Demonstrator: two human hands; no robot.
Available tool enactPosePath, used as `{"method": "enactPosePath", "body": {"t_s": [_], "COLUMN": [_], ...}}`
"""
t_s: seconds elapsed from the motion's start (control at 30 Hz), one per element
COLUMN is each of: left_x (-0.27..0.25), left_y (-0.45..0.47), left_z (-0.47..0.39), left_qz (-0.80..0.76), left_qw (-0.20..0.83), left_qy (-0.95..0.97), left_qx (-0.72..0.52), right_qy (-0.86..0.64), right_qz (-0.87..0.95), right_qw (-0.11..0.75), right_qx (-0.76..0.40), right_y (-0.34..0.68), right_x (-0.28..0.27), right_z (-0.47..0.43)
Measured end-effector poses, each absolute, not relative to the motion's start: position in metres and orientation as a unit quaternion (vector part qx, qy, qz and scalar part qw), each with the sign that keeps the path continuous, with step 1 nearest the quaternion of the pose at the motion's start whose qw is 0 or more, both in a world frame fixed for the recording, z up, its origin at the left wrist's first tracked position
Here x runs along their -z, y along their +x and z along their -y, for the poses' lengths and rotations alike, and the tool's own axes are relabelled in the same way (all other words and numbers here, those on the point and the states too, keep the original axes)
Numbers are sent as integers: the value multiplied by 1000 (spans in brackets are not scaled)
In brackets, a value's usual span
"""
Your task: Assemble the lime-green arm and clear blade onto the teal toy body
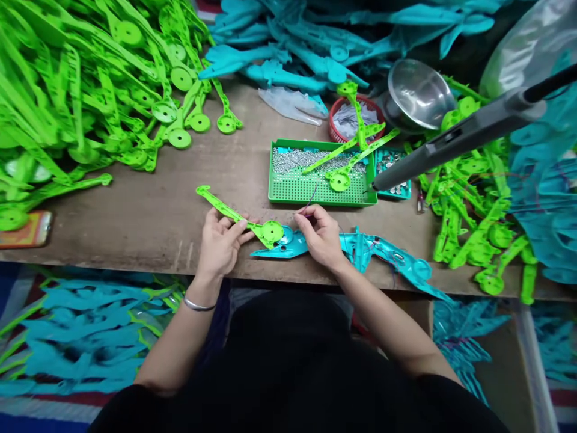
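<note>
My left hand (220,240) grips a long green plastic part (273,231) that ends in a round disc. That disc lies over the left portion of a blue plastic body piece (406,261) on the table's front edge. In my right hand (322,234), thumb and forefinger pinch a thin purple wire (311,198) just above the blue piece. The hand covers the middle of that piece. More thin wires run along the blue piece's right half.
A green basket (277,192) of small metal screws holds loose green parts. Beyond it stand a red basket (333,129) and a metal bowl (421,93). A grey electric screwdriver (451,138) hangs at right. Green parts (81,90) pile up left, blue ones (288,54) behind.
</note>
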State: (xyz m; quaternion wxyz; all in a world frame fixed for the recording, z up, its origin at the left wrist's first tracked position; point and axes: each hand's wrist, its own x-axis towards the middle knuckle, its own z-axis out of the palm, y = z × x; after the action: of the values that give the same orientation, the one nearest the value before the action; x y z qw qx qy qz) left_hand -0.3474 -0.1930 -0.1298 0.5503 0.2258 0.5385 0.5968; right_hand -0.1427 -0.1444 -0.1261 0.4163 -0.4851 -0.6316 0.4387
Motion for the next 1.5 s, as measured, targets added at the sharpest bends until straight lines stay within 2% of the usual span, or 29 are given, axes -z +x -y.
{"method": "enactPosePath", "body": {"t_s": [0.57, 0.93, 1.17, 1.4, 1.5], "left_x": [135, 133, 123, 114, 112], "left_y": [-332, -335, -347, -354, -356], "left_z": [193, 189, 183, 175, 170], "left_qz": [-568, -623, -663, -645, -652], "left_qw": [531, 505, 486, 505, 480], "left_qy": [243, 279, 407, 469, 518], "left_qx": [-580, -528, -399, -330, -277], "right_qy": [-486, -484, -471, -462, -452], "right_qz": [637, 638, 650, 677, 691], "right_qw": [415, 403, 401, 383, 381], "right_qx": [-431, -444, -442, -425, -415], "right_y": [-142, -141, -140, -138, -137], "right_x": [123, 126, 125, 122, 123], "right_z": [144, 146, 145, 146, 147]}}
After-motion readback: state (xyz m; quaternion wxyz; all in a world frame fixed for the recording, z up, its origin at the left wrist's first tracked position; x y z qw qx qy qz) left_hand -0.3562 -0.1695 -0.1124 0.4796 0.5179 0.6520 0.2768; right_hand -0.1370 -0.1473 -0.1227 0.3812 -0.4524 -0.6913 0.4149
